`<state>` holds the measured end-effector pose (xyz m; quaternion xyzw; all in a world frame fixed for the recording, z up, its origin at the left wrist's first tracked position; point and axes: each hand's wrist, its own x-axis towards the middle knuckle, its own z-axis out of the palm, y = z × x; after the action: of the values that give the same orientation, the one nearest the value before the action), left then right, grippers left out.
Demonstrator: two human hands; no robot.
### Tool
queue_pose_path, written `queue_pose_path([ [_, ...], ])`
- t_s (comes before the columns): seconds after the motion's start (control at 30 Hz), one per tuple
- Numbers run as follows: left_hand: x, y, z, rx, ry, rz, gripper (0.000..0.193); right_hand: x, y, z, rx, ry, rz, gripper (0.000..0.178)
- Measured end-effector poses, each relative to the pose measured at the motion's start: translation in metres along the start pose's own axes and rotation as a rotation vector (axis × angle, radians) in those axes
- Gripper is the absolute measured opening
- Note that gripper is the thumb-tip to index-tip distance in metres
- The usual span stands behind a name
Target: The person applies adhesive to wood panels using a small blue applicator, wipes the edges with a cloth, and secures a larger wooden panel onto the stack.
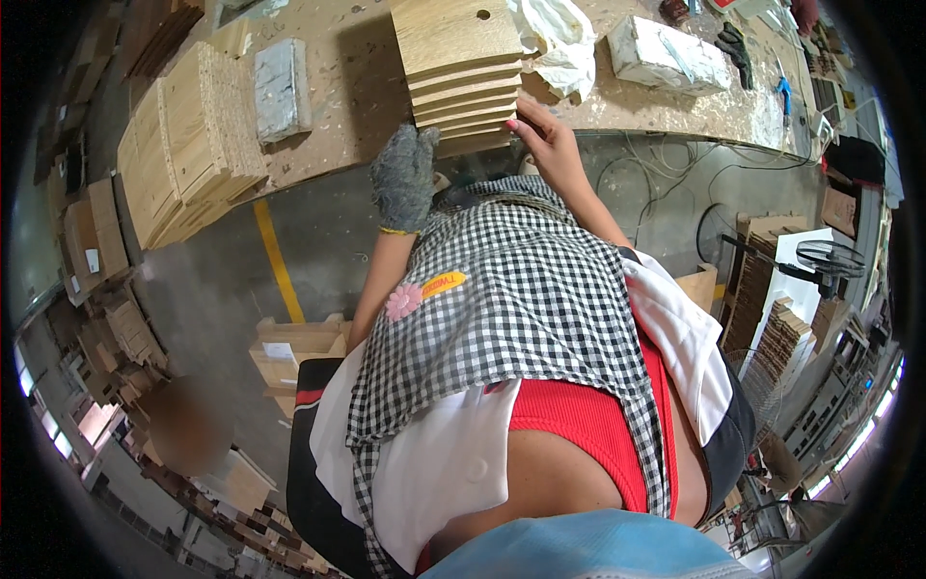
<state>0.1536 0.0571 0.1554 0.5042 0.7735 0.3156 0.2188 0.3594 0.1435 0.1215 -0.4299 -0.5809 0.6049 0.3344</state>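
A stepped stack of light wooden boards (459, 72) lies at the near edge of a workbench (347, 96). My left hand (403, 174), in a grey knitted glove, rests against the stack's near left corner. My right hand (543, 135), bare, touches the stack's near right side with its fingertips. Neither hand visibly grips a board. A checked apron over white and red clothing fills the lower middle of the view.
More board stacks (183, 145) sit on the bench's left end beside a wrapped grey block (282, 89). White plastic (562, 43) and another wrapped block (667, 56) lie to the right. Cables trail on the concrete floor; a yellow line (278, 261) and cartons are below.
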Motion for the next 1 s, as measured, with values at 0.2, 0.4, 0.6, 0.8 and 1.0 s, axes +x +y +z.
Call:
queue_pose_path([
  [0.2,-0.003,-0.025,0.002,-0.099,0.044,-0.096,0.037,0.000,-0.007,-0.001,0.078,-0.041,0.045,0.040],
  [0.4,-0.015,-0.033,0.008,-0.323,0.081,-0.187,0.047,-0.001,0.006,-0.003,0.237,-0.073,0.085,0.044],
  [0.6,-0.017,-0.025,0.011,-0.240,-0.051,-0.190,0.041,0.000,0.006,-0.001,0.191,-0.081,0.071,0.043],
  [0.8,-0.014,-0.030,0.023,-0.096,0.183,0.007,0.038,0.005,0.000,0.001,0.086,-0.071,-0.011,0.040],
  [1.0,-0.008,-0.029,0.019,-0.129,0.095,-0.032,0.036,0.006,-0.007,0.001,-0.042,-0.041,-0.041,0.039],
])
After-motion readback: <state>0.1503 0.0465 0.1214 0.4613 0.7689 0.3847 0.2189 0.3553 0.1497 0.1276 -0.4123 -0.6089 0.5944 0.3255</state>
